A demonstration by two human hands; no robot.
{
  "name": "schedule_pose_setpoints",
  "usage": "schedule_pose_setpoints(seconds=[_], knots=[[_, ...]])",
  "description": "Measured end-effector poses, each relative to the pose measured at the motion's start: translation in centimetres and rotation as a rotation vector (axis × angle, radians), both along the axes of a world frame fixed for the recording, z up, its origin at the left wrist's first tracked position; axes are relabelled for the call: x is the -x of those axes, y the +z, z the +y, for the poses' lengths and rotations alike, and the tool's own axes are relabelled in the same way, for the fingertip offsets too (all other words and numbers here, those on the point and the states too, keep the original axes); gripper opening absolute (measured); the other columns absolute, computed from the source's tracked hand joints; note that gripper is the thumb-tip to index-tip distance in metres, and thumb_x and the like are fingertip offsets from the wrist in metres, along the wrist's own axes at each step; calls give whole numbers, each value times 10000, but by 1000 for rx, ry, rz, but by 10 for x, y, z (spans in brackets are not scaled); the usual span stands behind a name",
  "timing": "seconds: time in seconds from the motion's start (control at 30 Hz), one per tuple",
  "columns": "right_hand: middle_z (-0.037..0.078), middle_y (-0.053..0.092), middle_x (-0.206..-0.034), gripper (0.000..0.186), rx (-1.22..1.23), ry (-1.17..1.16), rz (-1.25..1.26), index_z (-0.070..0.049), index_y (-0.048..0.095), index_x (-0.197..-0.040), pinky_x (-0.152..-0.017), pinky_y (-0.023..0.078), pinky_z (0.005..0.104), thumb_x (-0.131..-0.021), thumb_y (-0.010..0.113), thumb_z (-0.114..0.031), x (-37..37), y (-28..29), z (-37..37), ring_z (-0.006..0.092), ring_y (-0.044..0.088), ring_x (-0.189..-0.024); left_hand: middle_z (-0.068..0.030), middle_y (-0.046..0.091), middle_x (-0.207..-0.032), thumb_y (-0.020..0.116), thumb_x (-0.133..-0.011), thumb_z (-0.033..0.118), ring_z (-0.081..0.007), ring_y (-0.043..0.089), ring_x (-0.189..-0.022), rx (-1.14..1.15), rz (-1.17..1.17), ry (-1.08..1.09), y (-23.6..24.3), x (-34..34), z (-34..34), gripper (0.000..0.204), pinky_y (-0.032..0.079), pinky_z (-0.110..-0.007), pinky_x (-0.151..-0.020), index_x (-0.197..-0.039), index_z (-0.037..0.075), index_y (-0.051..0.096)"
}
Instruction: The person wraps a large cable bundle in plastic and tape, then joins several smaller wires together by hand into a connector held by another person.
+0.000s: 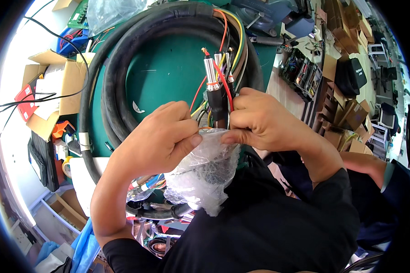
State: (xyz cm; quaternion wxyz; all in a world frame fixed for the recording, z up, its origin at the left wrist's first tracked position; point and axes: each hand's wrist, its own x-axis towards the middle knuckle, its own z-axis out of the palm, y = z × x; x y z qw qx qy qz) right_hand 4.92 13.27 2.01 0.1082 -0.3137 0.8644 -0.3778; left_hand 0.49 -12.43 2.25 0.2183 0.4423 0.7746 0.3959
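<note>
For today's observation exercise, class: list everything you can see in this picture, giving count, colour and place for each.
thick black rubber hose: one, black, coiled on the table
green table top: one, green, centre
silver metal connector plugs: about three, silver, above the hands
thin coloured wires: several, red, yellow and others, along the hose
clear crinkled plastic bag: one, clear, under both hands
brown cardboard boxes: several, brown, left side
blue vise: one, blue, top
left hand: pinching the bag
right hand: pinching the bag and gripping the wires
</note>
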Motion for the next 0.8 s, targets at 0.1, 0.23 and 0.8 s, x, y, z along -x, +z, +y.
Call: schedule_pose_setpoints(seconds=[0.1, 0.23, 0.8], knots=[[60, 531, -759, 325, 13, 4, 32, -74, 604, -740, -712, 442, 389, -840, 740, -352, -2, -2, 2, 282, 515, -800, -116, 463, -847, 659, -907, 209, -292, 487, -789, 13, -17, 12, -2, -4, -5, 214, 419, -387, -713, -801, 31, 605], [55, 486, -800, 291, 102, -137, 94, -82, 637, -770, -707, 401, 343, -866, 738, -338, -15, -15, -1, 246, 483, -781, -155, 543, -1152, 690, -909, 223, -339, 570, -1039, -106, 67, 148, -21, -19, -13, 233, 465, -410, -926, -1039, 40, 627], [149, 614, -1093, 639, 555, -706, -626, 45, 452, -1353, -815, 492, 306, -968, 629, -433, -111, -91, -38, 186, 620, -947, -296, 439, -1444, 749, -791, 587, -365, 432, -1375, -163, -538, 518, -62, -94, 12, 1175, 344, -410, -1123, -1528, -72, 114]])
